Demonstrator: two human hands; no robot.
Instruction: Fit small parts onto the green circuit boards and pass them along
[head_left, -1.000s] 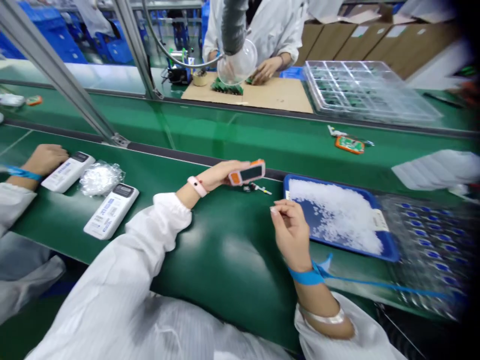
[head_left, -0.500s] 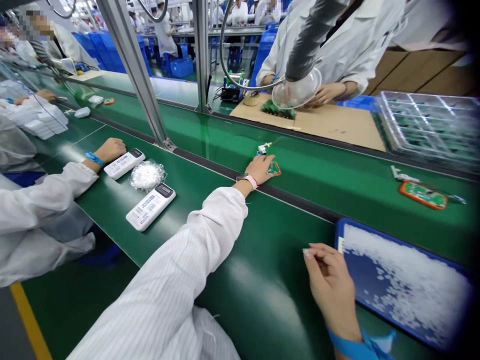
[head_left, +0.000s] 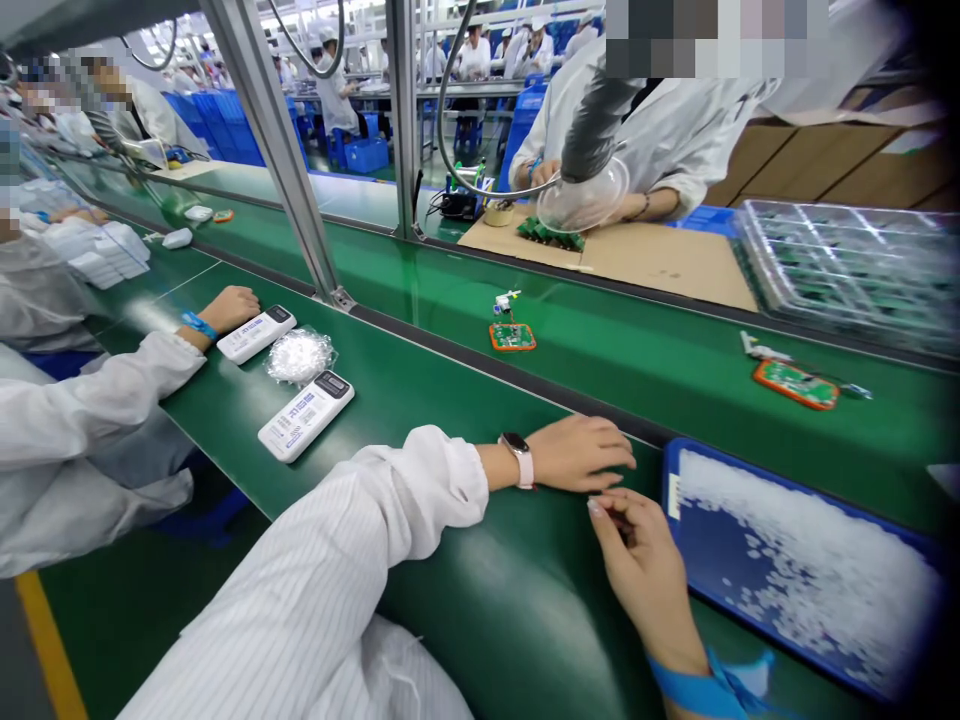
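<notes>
The left hand (head_left: pixel 581 455) reaches over the green surface (head_left: pixel 510 600), its fingers straight and loosely apart, pointing toward a blue tray (head_left: pixel 716 550). Just on the near side of those fingers is the right hand (head_left: pixel 649 565), curled, with the thumb tip close to the forefinger; whether they pinch something small cannot be told, nor whether the two hands touch.

The tray lies just to the right of both hands' fingers, with small white pieces (head_left: pixel 840 570) heaped over much of it and its blue floor bare on the side nearest them. Beyond the left fingers and to their left, an orange-rimmed circuit board (head_left: pixel 512 337) lies on the green strip, white parts (head_left: pixel 505 302) just past it. A second circuit board (head_left: pixel 796 384), also orange-rimmed, lies beyond the fingers to their right.

Well to the left of the fingers are two white devices (head_left: pixel 306 415), with a clear plastic bundle (head_left: pixel 301 356) between them. A co-worker's hand (head_left: pixel 231 308) rests beside the farther device.
</notes>
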